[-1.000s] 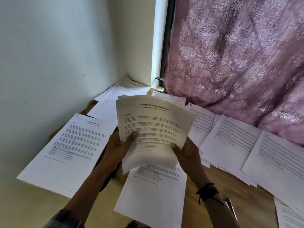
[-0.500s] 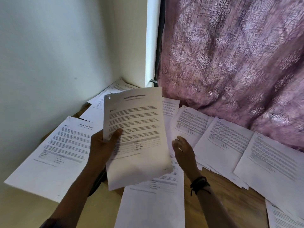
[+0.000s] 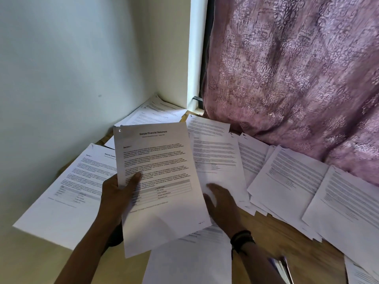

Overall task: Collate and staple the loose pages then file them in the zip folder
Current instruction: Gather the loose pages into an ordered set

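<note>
Light and floppy, the Financial Statement set [image 3: 162,181] hangs above the surface [image 3: 287,232], pinched at its left edge by the left hand [image 3: 117,193] and likely needing two-handed support, while the right hand [image 3: 221,203] spreads empty over loose pages [image 3: 287,181].

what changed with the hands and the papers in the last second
The right hand let go of the held stack and dropped toward the pages spread on the table. The left hand now grips the stack alone, thumb on top. The spread pages and curtain stayed put.
</note>
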`<state>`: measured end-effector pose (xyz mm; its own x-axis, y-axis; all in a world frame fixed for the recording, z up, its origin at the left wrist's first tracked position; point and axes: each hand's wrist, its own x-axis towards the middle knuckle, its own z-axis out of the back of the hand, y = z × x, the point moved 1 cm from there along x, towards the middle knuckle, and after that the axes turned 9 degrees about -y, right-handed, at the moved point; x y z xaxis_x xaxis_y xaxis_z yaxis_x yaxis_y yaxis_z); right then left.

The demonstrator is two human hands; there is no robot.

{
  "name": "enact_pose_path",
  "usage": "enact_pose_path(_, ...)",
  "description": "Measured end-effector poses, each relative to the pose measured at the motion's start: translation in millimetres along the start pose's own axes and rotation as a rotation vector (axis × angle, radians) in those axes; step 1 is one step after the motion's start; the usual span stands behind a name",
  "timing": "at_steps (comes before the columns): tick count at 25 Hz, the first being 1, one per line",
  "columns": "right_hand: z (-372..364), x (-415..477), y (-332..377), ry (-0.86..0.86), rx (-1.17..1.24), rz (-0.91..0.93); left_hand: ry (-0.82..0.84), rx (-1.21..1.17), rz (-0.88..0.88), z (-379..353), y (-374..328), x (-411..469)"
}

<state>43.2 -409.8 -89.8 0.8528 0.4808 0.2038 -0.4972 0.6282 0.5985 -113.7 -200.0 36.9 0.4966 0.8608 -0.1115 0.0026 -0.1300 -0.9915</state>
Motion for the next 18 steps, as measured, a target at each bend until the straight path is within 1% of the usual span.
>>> enact_pose_path(2,10.1,6.7,-8.4,-0.185,-0.006,-0.162,-0.003,0.002,0.023,1.3,3.9,1.7)
enact_pose_path(3,16.4,11.5,-11.8,-0.215,-0.052,-0.231,-0.001,-0.005,0.035,1.4,5.8,2.9)
enact_pose_path(6,28.8,25.6,-22.9,-0.122,-0.170,-0.400,0.015,-0.025,0.072,-2.7,10.1,5.7)
enact_pose_path(9,35.1,40.9,-26.2,-0.035,-0.251,-0.477,0.038,-0.049,0.102,-9.8,13.7,5.4)
enact_pose_path(10,35.9,46.4,-26.9,-0.018,-0.225,-0.497,0.044,-0.052,0.109,-12.0,14.4,5.0)
enact_pose_path(14,42.5,58.1,-33.3,-0.013,0.056,-0.538,0.053,-0.071,0.146,-15.1,22.0,7.0)
enact_pose_path(16,46.7,56.7,-37.3,0.001,0.105,-0.569,0.058,-0.093,0.159,-15.3,22.9,5.7)
enact_pose_path(18,49.9,55.5,-39.3,0.022,0.091,-0.576,0.056,-0.110,0.164,-14.9,24.4,3.5)
